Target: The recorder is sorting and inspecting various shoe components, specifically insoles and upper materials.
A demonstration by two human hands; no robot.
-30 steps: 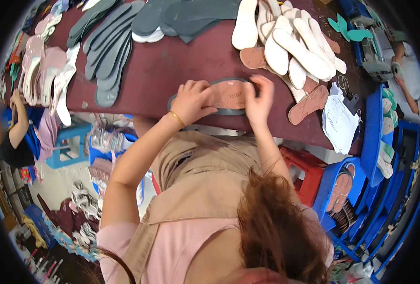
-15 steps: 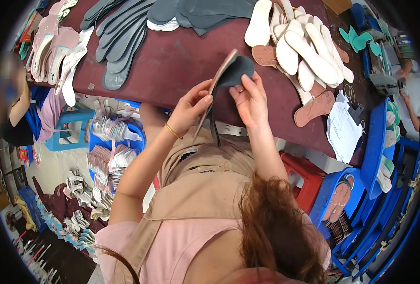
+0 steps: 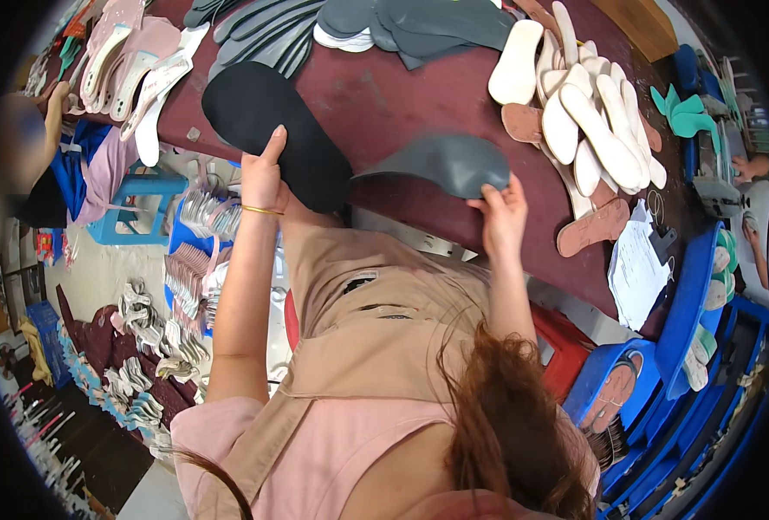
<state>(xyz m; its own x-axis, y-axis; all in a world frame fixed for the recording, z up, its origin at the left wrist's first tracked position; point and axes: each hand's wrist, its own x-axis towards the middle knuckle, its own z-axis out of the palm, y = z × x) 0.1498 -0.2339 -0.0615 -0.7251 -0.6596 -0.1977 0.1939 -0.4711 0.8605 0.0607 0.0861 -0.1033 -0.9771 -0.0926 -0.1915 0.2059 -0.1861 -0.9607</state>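
My left hand grips the edge of a black insole, with the thumb lying on its broad face. My right hand pinches the rounded end of a dark grey insole, which bends in a shallow curve. The narrow end of the grey insole comes near the lower end of the black one; I cannot tell whether they touch. Both are held above the near edge of the maroon tabletop. The fingers of my left hand are mostly hidden behind the black insole.
Grey insoles lie fanned at the far side. White insoles are heaped at the right with brown insole boards and papers. Pale pink insoles are at the left, near another person. Blue bins stand at the right.
The hands have moved apart. The left has gone left and turned its piece so a black face shows; the right has moved right and down with the grey insole.
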